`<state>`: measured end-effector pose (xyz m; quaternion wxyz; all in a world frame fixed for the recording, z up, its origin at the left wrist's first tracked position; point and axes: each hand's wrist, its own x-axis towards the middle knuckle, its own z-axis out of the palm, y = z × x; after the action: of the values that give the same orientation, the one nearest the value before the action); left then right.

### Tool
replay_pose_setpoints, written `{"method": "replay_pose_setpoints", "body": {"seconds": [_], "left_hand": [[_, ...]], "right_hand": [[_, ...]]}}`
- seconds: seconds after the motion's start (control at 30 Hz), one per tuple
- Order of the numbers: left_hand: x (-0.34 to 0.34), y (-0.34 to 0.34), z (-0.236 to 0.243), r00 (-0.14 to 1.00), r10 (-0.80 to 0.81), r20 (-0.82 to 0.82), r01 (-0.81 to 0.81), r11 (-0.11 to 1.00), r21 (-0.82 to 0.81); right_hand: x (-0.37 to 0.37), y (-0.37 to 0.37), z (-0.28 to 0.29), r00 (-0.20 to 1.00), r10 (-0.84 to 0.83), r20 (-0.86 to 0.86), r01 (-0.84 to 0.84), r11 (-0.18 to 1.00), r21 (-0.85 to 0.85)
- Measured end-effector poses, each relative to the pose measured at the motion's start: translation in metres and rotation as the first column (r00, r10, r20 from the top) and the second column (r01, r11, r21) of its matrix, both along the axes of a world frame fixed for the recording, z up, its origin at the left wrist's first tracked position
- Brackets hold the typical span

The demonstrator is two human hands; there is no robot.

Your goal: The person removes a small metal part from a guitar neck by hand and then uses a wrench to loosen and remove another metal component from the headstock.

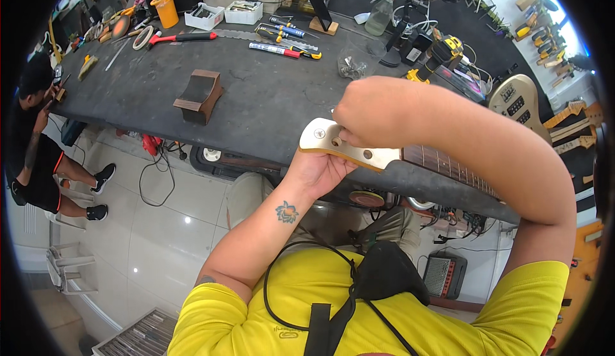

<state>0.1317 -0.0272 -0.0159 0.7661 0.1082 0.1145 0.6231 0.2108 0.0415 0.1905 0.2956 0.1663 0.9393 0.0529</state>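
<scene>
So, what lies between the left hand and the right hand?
In the head view, a pale guitar headstock with round holes: the left hand is beneath it, the right hand at its upper face.

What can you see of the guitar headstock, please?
The guitar headstock has a cream face, tan edge, round emblem near its tip and two visible holes. It points left, face up, by the front edge of the bench, joined to a dark fretted fingerboard. The left grip supports it beneath; the right grip apparently touches its face.

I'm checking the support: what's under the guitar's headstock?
The left hand lies under the headstock. Part of its palm shows; the headstock covers the rest.
</scene>
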Motion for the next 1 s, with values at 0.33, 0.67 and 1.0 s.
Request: {"method": "replay_pose_setpoints", "body": {"seconds": [0.33,0.67,1.0], "left_hand": [[0.004,-0.003,0.014,0.997,0.073,0.011,-0.072,0.994,-0.082],[-0.004,0.002,-0.003,1.000,-0.015,-0.009,0.015,1.000,0.016],[-0.017,0.014,-0.025,0.974,-0.197,0.109,0.180,0.972,0.149]], "right_hand": [[-0.011,-0.012,0.005,0.993,-0.078,0.087,0.074,0.996,0.047],[-0.019,-0.003,0.002,0.999,0.013,0.031,-0.014,1.000,0.004],[-0.013,0.005,-0.007,0.899,0.437,0.041,-0.437,0.899,-0.014]]}}
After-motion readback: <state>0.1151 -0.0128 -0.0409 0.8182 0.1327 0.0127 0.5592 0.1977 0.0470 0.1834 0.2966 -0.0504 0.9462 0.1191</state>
